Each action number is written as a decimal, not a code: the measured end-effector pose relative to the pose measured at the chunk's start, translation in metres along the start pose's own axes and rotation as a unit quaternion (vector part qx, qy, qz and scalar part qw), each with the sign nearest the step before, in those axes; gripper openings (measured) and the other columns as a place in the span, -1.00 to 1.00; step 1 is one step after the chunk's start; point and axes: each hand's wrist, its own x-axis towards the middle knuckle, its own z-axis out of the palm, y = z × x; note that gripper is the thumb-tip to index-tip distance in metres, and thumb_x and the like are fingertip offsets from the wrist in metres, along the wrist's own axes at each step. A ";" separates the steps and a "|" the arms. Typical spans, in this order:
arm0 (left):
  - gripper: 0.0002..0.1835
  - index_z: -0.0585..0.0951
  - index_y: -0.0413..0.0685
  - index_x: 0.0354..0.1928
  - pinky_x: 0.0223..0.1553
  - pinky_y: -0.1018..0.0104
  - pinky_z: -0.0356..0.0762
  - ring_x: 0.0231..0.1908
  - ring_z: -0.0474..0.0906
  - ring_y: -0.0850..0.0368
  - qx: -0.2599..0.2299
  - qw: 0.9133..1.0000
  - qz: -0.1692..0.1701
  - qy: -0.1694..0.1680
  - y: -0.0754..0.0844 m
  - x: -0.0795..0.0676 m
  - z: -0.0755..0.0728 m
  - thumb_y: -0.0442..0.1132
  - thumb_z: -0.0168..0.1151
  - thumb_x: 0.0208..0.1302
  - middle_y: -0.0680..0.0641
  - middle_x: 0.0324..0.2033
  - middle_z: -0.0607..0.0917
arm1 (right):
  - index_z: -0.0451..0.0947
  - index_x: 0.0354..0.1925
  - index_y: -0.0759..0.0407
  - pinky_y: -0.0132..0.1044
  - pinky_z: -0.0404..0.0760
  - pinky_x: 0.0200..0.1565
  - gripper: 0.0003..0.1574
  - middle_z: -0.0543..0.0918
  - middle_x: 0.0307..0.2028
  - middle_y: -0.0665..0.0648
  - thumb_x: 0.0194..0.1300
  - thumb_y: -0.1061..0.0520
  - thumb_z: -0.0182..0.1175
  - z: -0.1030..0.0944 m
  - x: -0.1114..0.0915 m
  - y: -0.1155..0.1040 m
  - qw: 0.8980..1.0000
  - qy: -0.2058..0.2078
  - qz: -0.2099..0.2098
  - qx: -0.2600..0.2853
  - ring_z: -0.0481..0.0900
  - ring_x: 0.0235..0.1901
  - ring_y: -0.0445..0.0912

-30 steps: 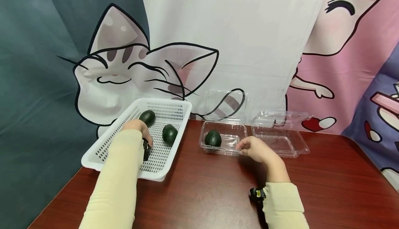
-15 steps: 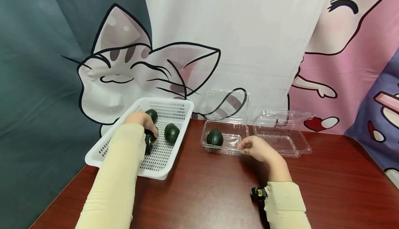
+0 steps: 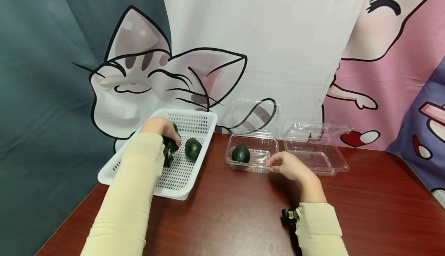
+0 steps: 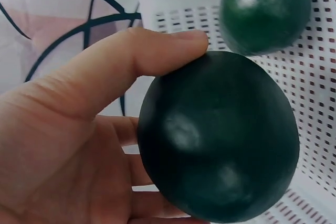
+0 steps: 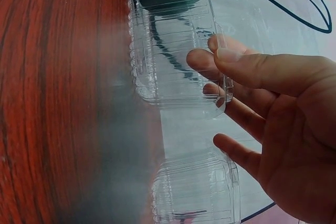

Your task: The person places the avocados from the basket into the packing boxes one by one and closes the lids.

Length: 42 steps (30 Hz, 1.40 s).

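My left hand is over the white perforated basket and grips a dark green avocado between thumb and fingers. Another avocado lies by the basket's right wall, and a further one behind my left hand is mostly hidden. At the near right corner of an opened clear plastic clamshell box, my right hand pinches the rim between thumb and fingers, as the right wrist view shows. One avocado sits in the left half of that box.
A second clear clamshell box with its lid raised stands to the right of the first. Both are near the back of the reddish-brown table, against a printed cloth backdrop. My wrists carry small black cameras.
My left hand has risen and moved slightly away and to the right with the avocado, covering much of the one behind it. My right hand stays at the box rim.
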 end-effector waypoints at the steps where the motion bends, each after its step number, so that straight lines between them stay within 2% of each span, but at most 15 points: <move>1: -0.43 0.56 -0.19 -0.17 -0.12 0.17 0.44 -0.22 0.47 0.04 0.004 1.000 0.006 0.004 0.001 -0.002 -0.001 0.12 0.34 -0.11 -0.12 -0.23 0.57 | 0.64 -0.33 0.23 -0.08 0.47 -0.14 -0.83 0.66 -0.37 0.07 0.07 0.41 0.21 0.000 0.000 0.000 1.000 -0.001 0.001 0.000 0.55 -0.28 -0.09; 7: -0.50 0.54 -0.12 -0.22 -0.20 0.14 0.45 -0.28 0.46 0.04 0.023 0.998 0.037 0.039 0.013 -0.010 -0.006 0.12 0.31 -0.10 -0.08 -0.29 0.56 | 0.64 -0.33 0.23 -0.06 0.47 -0.12 -0.82 0.66 -0.37 0.07 0.08 0.41 0.21 0.000 0.000 0.000 1.000 -0.002 0.002 -0.002 0.55 -0.27 -0.08; 11: -0.45 0.47 -0.18 -0.13 -0.15 0.16 0.43 -0.26 0.47 0.04 0.023 0.997 0.068 0.041 0.021 -0.011 -0.008 0.07 0.29 -0.05 -0.09 -0.27 0.56 | 0.64 -0.34 0.22 -0.07 0.47 -0.13 -0.82 0.66 -0.36 0.08 0.07 0.41 0.21 0.001 0.000 0.000 1.000 0.000 0.000 0.001 0.55 -0.27 -0.08; 16: -0.36 0.40 -0.18 -0.03 -0.13 0.13 0.42 -0.20 0.45 0.00 0.032 0.996 0.063 0.054 0.029 -0.016 -0.011 0.11 0.28 -0.07 -0.14 -0.21 0.51 | 0.64 -0.34 0.23 -0.10 0.47 -0.16 -0.82 0.66 -0.36 0.10 0.07 0.41 0.21 0.002 0.000 0.001 1.000 0.000 0.001 0.008 0.54 -0.27 -0.08; 18: -0.38 0.42 -0.15 -0.06 -0.15 0.13 0.42 -0.20 0.45 0.00 0.033 0.996 0.061 0.065 0.031 -0.019 -0.013 0.12 0.29 -0.09 -0.13 -0.22 0.52 | 0.64 -0.34 0.23 -0.12 0.47 -0.16 -0.83 0.66 -0.37 0.10 0.06 0.41 0.22 0.002 0.000 0.001 1.000 0.002 0.001 0.008 0.54 -0.27 -0.08; 25: -0.51 0.44 -0.17 -0.17 -0.22 0.23 0.43 -0.29 0.48 0.07 0.001 0.992 0.098 0.077 0.039 -0.024 -0.014 0.00 0.30 -0.08 -0.08 -0.29 0.57 | 0.64 -0.34 0.22 -0.09 0.45 -0.15 -0.84 0.66 -0.36 0.07 0.04 0.38 0.25 0.002 -0.001 0.002 1.000 0.007 0.002 0.002 0.54 -0.26 -0.07; 31: -0.47 0.37 -0.18 -0.12 -0.24 0.27 0.44 -0.27 0.48 0.05 -0.010 0.992 0.101 0.080 0.046 -0.029 -0.015 -0.03 0.30 -0.06 -0.12 -0.25 0.54 | 0.64 -0.34 0.24 -0.13 0.46 -0.17 -0.84 0.66 -0.37 0.09 0.04 0.39 0.24 0.001 -0.001 0.001 1.000 0.006 -0.003 0.004 0.54 -0.27 -0.08; 37: -0.49 0.39 -0.22 -0.08 -0.25 0.27 0.46 -0.26 0.49 0.04 -0.025 0.987 0.131 0.084 0.055 -0.030 -0.017 -0.09 0.29 -0.04 -0.14 -0.23 0.54 | 0.64 -0.35 0.24 -0.10 0.46 -0.14 -0.86 0.67 -0.36 0.09 0.07 0.38 0.24 0.001 0.000 0.000 1.000 0.007 -0.006 0.001 0.54 -0.24 -0.06; 42: -0.36 0.34 -0.23 0.06 -0.15 0.19 0.44 -0.17 0.46 -0.01 -0.005 0.985 0.144 0.097 0.067 -0.033 -0.019 -0.05 0.31 -0.03 -0.16 -0.13 0.52 | 0.64 -0.35 0.24 -0.08 0.47 -0.13 -0.87 0.66 -0.36 0.09 0.07 0.38 0.24 0.001 0.000 0.000 1.000 0.006 -0.003 0.011 0.55 -0.24 -0.05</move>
